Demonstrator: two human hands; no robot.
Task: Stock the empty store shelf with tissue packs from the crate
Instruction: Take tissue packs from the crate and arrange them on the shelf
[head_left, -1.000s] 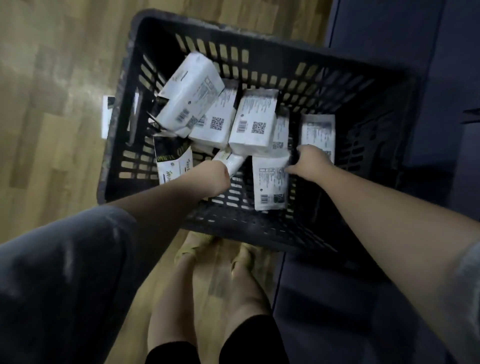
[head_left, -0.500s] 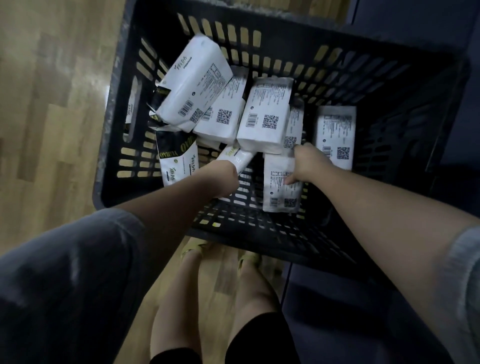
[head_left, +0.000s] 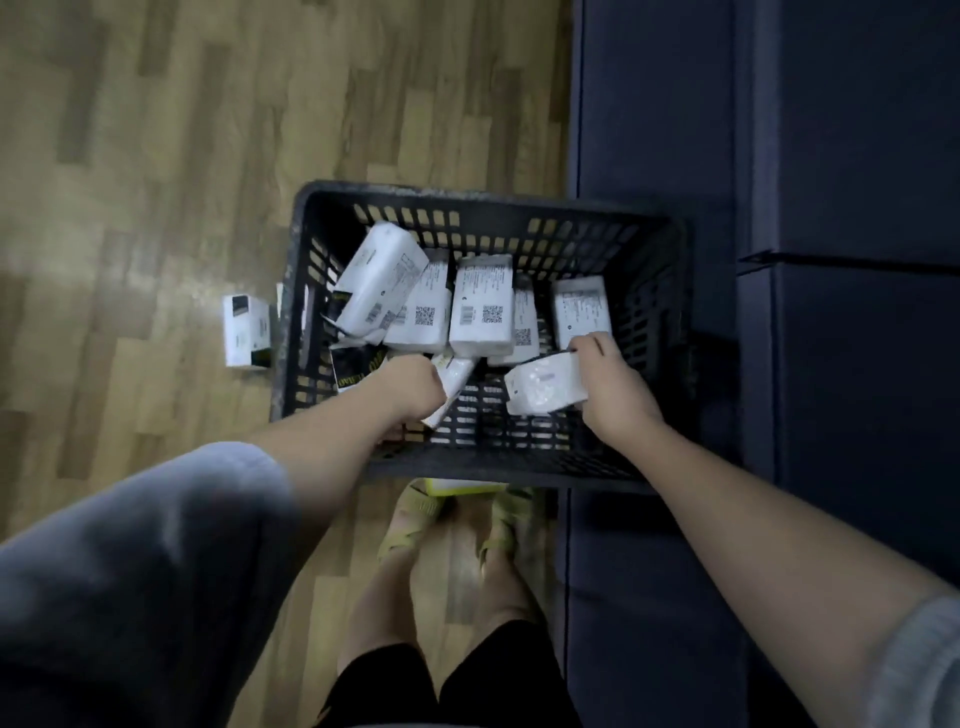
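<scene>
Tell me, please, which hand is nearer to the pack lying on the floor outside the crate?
Left. The left hand grips a pack inside the crate, toward the floor pack; the right hand holds another pack farther away.

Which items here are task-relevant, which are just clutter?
Job:
crate
left hand, gripping a pack
right hand, gripping a pack
loose packs in crate

Lying about:
box on floor, left of crate
blue cabinet
</scene>
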